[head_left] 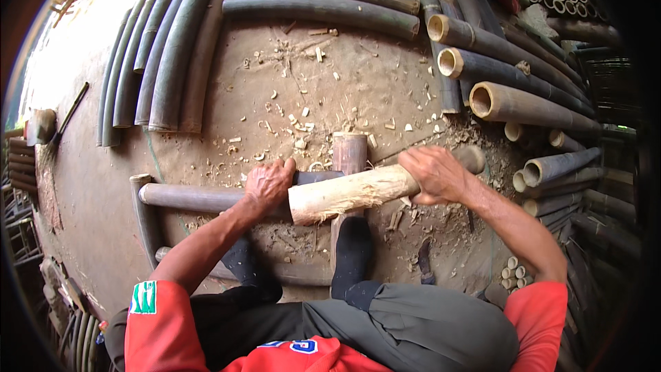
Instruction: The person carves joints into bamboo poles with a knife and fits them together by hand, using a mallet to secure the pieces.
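Observation:
My right hand (pixel 435 173) is closed around a thick, pale wooden club (pixel 351 194), its surface splintered and chewed along the lower side. The club lies slantwise, with its broad end near my left wrist. My left hand (pixel 269 183) is closed on a dark rod (pixel 317 177), which runs right from the fist and is partly hidden by the hand and the club. A long dark bamboo pole (pixel 196 197) passes under my left wrist. Behind the club stands a short wooden post (pixel 350 153). My stockinged feet (pixel 353 248) rest close below it.
Pale wood chips (pixel 301 131) litter the ground. Dark bamboo lengths (pixel 182 62) lie at the far left, more bamboo poles (pixel 323 7) lie at the back, and hollow tubes (pixel 509 69) are stacked on the right. A curved dark tool (pixel 425 262) lies beside my right knee.

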Demonstrator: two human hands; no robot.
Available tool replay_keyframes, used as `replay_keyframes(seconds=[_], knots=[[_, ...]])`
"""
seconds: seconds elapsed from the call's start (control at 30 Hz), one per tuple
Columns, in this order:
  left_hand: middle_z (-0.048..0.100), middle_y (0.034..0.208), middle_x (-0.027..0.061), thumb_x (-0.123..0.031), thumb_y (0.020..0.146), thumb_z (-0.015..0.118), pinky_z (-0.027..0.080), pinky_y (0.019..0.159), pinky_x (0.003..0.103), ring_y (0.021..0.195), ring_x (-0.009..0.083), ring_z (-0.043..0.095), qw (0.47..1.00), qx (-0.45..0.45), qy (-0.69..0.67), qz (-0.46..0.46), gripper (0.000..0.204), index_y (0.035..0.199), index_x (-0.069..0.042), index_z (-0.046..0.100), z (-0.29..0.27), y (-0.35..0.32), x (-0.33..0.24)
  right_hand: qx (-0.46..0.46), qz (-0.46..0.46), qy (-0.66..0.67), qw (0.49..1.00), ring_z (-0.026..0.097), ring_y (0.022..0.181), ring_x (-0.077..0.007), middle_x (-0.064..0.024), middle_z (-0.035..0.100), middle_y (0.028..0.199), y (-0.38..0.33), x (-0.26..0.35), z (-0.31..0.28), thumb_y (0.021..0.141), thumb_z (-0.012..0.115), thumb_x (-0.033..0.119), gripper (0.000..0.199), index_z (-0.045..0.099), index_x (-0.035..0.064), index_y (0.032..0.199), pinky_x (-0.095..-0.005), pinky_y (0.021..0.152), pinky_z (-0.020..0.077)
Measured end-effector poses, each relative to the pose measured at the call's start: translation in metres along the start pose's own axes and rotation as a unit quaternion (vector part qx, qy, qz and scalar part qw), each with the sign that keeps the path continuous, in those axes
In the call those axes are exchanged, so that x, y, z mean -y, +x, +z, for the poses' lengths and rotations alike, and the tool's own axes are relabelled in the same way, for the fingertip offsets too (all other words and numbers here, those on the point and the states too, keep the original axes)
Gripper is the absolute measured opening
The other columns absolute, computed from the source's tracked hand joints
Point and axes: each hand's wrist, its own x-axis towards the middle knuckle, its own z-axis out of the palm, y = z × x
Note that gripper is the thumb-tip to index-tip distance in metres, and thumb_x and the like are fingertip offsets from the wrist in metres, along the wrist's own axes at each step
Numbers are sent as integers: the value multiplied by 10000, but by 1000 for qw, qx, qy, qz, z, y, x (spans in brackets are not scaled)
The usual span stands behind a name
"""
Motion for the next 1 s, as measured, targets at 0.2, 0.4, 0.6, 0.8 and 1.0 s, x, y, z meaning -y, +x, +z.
replay_keyframes(seconds=[0.2, 0.4, 0.6, 0.8, 1.0], knots=[[717, 904, 230, -285, 927, 719, 598, 742, 504, 818, 418, 731, 994, 74, -70, -40, 362, 1097, -13, 549, -17, -21, -19, -147, 271, 297, 904, 735, 993, -340, -220, 704, 1071, -2, 35, -37, 705, 899, 270, 720, 505, 28, 1257, -444, 893, 596], [694, 956, 300, -469, 958, 760, 557, 866, 468, 948, 382, 708, 850, 260, -447, -101, 569, 1126, 53, 609, -59, -62, -75, -270, 307, 511, 756, 710, 1052, -327, -222, 636, 1282, -25, 44, -12, 727, 853, 285, 1041, 333, 1, 1583, -422, 970, 568], [779, 947, 108, -462, 968, 739, 592, 761, 470, 882, 304, 763, 972, 88, -174, 134, 378, 1165, -140, 749, -93, 18, 4, -224, 304, 725, 576, 719, 840, -246, -176, 654, 1078, -22, 75, -37, 753, 783, 247, 932, 362, 19, 1553, -389, 800, 615], [633, 625, 194, -646, 1003, 607, 516, 615, 505, 632, 384, 669, 981, 17, -168, 97, 571, 958, -130, 846, -95, 68, 32, -203, 323, 713, 588, 716, 835, -228, -151, 662, 1043, -17, 87, -41, 778, 816, 268, 946, 354, 16, 1564, -373, 783, 613], [688, 681, 212, -726, 976, 580, 554, 665, 518, 688, 394, 712, 983, 50, -158, 84, 738, 872, -31, 802, -92, 80, 29, -199, 325, 698, 606, 704, 847, -203, -139, 648, 1100, -20, 90, -40, 794, 847, 220, 963, 331, 7, 1579, -359, 779, 613]])
